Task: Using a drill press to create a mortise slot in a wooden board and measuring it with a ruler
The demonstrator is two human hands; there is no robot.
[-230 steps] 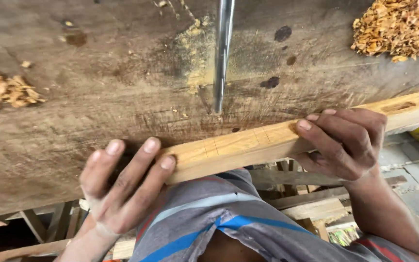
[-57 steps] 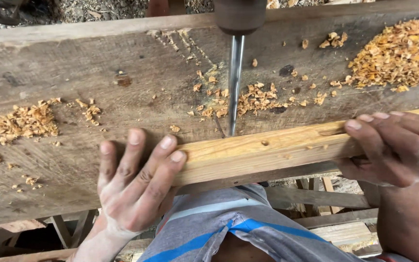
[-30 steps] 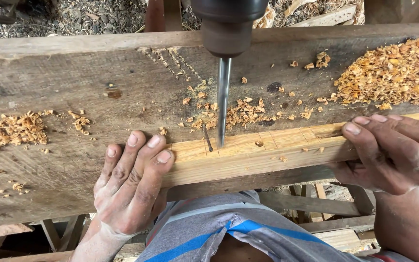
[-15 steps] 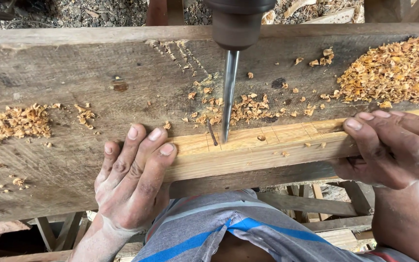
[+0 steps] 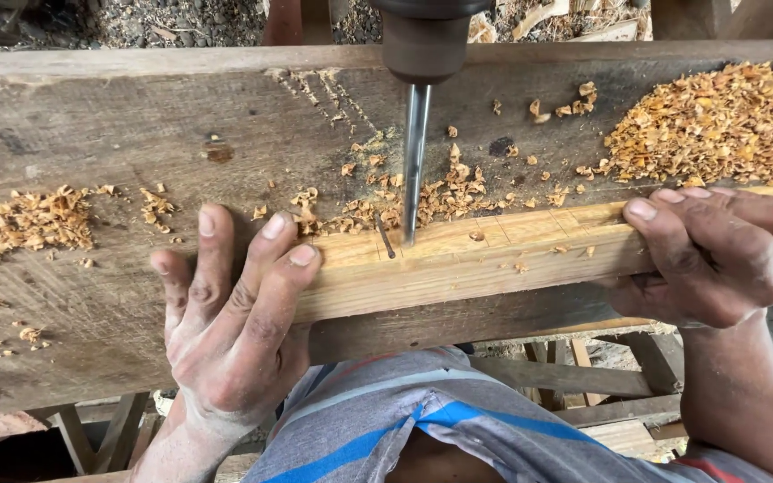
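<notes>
The pale wooden batten lies flat on the near edge of a weathered grey workbench plank, its long axis running from about eight o'clock at the left end to two o'clock at the right, where it passes under the right hand. The left hand presses on the batten's left end with fingers spread and nearly straight, fingertips on the wood rather than wrapped around it. The right hand curls its fingers over the top of the batten, gripping it. A steel drill bit hangs from a dark chuck at twelve o'clock, its tip meeting the batten's far edge beside a short dark slot. Compared with half a second earlier, the bit stands more upright and the batten sits much as before. Orange wood shavings lie heaped at two o'clock, with a smaller scatter at nine o'clock.
</notes>
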